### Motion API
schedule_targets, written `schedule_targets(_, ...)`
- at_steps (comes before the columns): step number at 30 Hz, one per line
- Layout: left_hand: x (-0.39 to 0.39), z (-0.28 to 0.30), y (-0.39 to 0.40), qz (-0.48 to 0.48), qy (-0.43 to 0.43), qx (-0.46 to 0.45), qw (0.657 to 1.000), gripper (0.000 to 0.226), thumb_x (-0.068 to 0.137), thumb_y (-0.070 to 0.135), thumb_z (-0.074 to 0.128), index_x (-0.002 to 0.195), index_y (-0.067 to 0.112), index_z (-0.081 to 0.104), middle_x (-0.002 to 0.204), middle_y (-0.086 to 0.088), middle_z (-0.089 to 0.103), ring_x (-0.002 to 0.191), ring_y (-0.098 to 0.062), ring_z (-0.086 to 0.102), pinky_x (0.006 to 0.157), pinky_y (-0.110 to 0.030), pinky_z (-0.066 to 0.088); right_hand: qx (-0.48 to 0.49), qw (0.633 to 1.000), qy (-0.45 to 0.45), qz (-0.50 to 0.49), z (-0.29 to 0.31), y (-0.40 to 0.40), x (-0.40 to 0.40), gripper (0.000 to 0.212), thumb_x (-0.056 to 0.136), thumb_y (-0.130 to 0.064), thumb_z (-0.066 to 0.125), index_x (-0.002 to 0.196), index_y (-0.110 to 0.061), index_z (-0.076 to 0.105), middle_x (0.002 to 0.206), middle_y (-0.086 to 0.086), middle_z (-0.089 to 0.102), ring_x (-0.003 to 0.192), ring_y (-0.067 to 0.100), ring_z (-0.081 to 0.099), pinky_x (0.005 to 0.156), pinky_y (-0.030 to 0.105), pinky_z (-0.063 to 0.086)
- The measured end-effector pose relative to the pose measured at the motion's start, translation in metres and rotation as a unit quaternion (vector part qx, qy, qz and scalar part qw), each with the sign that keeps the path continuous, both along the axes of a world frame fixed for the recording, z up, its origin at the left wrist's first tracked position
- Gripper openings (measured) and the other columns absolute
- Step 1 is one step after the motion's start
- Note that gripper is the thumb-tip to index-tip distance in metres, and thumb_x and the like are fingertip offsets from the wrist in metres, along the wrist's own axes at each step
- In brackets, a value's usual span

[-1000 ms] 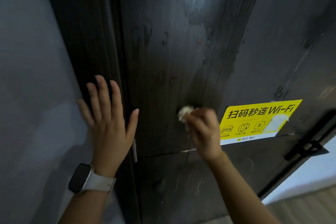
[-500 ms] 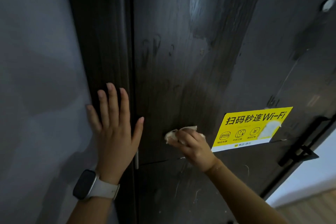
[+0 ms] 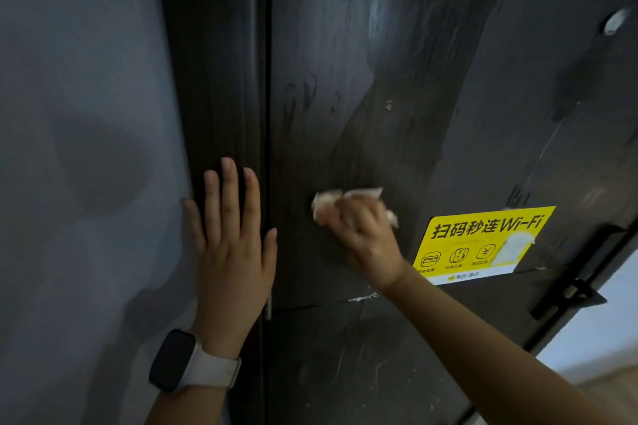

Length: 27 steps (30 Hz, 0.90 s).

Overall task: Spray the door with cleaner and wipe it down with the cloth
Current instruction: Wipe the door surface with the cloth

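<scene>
Right hand (image 3: pixel 362 238) bunches the crumpled white cloth (image 3: pixel 331 198) under curled fingers, scrubbing the dark wooden door (image 3: pixel 345 79), while the left hand (image 3: pixel 231 245), fingers flat, braces the dark door frame (image 3: pixel 214 79).

A crumpled pale cloth (image 3: pixel 345 201) is pressing against a dark door (image 3: pixel 397 79).

The door is standing as a tall, dark wood-grain panel, showing smeared streaks and a dull sheen across its upper face and fine scratches lower down. The cloth is bunching into a small wad at about mid-height, just left of centre, lying flat to the panel with its frayed edges poking out above and beside the right hand (image 3: pixel 366 241) that is gripping it.
</scene>
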<state>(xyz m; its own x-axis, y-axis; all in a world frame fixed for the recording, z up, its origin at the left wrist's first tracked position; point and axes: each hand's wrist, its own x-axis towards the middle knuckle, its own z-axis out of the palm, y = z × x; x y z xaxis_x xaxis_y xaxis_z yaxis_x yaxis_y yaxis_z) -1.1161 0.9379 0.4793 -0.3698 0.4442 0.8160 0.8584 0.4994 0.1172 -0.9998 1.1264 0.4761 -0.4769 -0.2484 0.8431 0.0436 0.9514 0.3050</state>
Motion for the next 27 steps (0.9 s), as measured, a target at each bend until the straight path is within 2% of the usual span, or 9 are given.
schedule_targets(4,0.000,0.001,-0.007,-0.009,0.000,0.013,1.000,0.069,0.098,0.023,0.049,0.155,0.009,0.013,0.163,-0.014,0.001,0.151,-0.030,-0.001,0.119,-0.057,0.012,-0.008,0.997,-0.074,-0.013,0.020,-0.002,0.007,0.035,0.107,-0.025,0.038,0.125,-0.007,0.063,0.112,0.012,0.056,0.105,0.026,0.051,0.088,0.038,0.045)
schedule_targets(8,0.003,0.004,-0.009,-0.006,0.000,0.012,1.000,0.066,0.101,0.023,0.051,0.155,0.010,0.015,0.163,-0.014,0.005,0.151,-0.030,0.002,0.120,-0.055,0.014,-0.116,0.975,0.191,-0.014,0.126,-0.007,-0.006,0.026,0.098,-0.005,0.057,0.121,-0.008,0.068,0.106,0.015,0.054,0.094,0.032,0.053,0.079,0.035,0.041)
schedule_targets(10,0.005,0.004,-0.010,-0.003,-0.004,0.011,1.000,0.070,0.097,0.023,0.055,0.155,0.010,0.017,0.163,-0.014,0.006,0.151,-0.030,0.003,0.120,-0.053,0.014,-0.128,0.960,0.246,-0.030,0.152,-0.011,-0.018,0.030,0.095,0.001,0.056,0.122,-0.005,0.068,0.106,0.020,0.055,0.097,0.031,0.050,0.084,0.030,0.038)
schedule_targets(12,0.005,0.006,-0.011,-0.003,-0.002,0.006,1.000,0.074,0.094,0.023,0.058,0.155,0.010,0.019,0.163,-0.014,0.007,0.151,-0.030,0.005,0.120,-0.053,0.015,-0.103,0.971,0.213,-0.023,0.127,-0.018,-0.028,0.034,0.092,0.005,0.054,0.124,0.000,0.065,0.108,0.025,0.057,0.102,0.029,0.047,0.088,0.033,0.035)
schedule_targets(15,0.004,0.005,-0.010,-0.005,0.002,0.008,1.000,0.072,0.095,0.021,0.058,0.155,0.010,0.019,0.163,-0.013,0.006,0.151,-0.030,0.005,0.121,-0.051,0.013,-0.014,0.999,0.033,0.016,0.049,-0.026,-0.026,0.036,0.097,-0.002,0.041,0.131,-0.006,0.053,0.120,0.016,0.049,0.106,0.032,0.045,0.092,0.038,0.036)
schedule_targets(18,0.003,0.004,-0.011,-0.003,0.002,0.021,1.000,0.066,0.099,0.024,0.048,0.155,0.010,0.015,0.163,-0.013,0.007,0.151,-0.029,0.006,0.121,-0.049,0.013,-0.042,0.999,-0.021,0.019,0.031,-0.029,-0.018,0.045,0.089,0.005,0.044,0.130,-0.012,0.052,0.119,0.009,0.047,0.105,0.030,0.045,0.094,0.032,0.036)
schedule_targets(21,0.006,0.005,-0.010,-0.008,-0.015,0.034,0.999,0.069,0.100,0.024,0.049,0.154,0.010,0.010,0.163,-0.012,0.008,0.151,-0.027,0.006,0.122,-0.047,0.013,-0.106,0.989,0.107,0.007,0.088,-0.034,-0.025,0.045,0.082,0.014,0.060,0.122,-0.007,0.067,0.108,0.018,0.057,0.100,0.029,0.049,0.093,0.022,0.029)
schedule_targets(24,0.006,0.005,-0.011,-0.007,-0.020,0.026,0.999,0.076,0.096,0.020,0.059,0.154,0.010,0.011,0.163,-0.012,0.008,0.151,-0.027,0.005,0.121,-0.048,0.013,-0.138,0.958,0.250,-0.003,0.174,-0.030,-0.037,0.039,0.084,0.011,0.056,0.116,-0.006,0.072,0.101,0.020,0.058,0.097,0.027,0.048,0.087,0.019,0.031)
schedule_targets(27,0.005,0.004,-0.011,-0.011,-0.017,0.028,0.999,0.075,0.095,0.020,0.059,0.154,0.010,0.013,0.163,-0.012,0.009,0.151,-0.027,0.007,0.121,-0.049,0.014,-0.109,0.964,0.242,-0.019,0.180,-0.037,-0.043,0.045,0.082,0.012,0.052,0.120,-0.004,0.069,0.105,0.022,0.057,0.097,0.034,0.050,0.087,0.025,0.032)
